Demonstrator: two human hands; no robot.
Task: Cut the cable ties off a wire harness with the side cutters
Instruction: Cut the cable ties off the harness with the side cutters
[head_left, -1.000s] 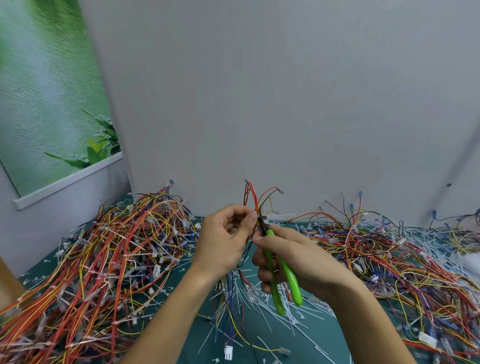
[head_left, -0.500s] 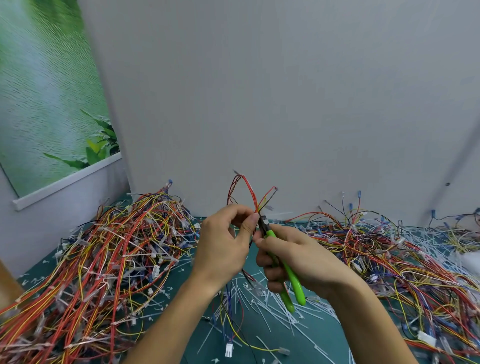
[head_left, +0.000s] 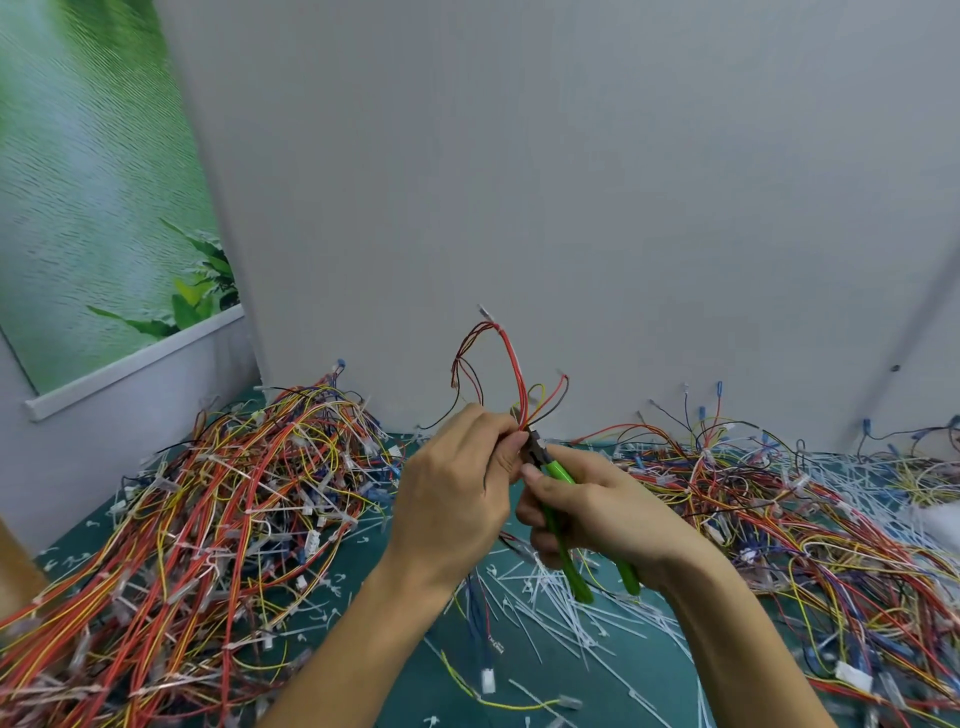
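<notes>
Your left hand (head_left: 457, 488) pinches wire harness (head_left: 511, 364) above table (head_left: 665, 686) middle, wires fanning upward. Your right hand (head_left: 608, 514) grips green side cutters (head_left: 558, 470), fingers curled round handles, tip at harness beside left thumb. Wire piles (head_left: 208, 519) toward table's left and right edges; cut ties (head_left: 550, 608) below hands.

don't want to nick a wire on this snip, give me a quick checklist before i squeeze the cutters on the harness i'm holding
1. Harness held firm: the left hand pinches the wire harness just below where its wires fan out: ok.
2. Tool gripped: the right hand wraps the green handles of the side cutters: ok.
3. Cutter tip at the bundle: it sits against the wires at the pinch: ok.
4. Blades on a tie only, no wire between them: too small to see: cannot tell.
5. Left thumb away from the blades: its tip lies right beside the cutter head: not ok.
</notes>
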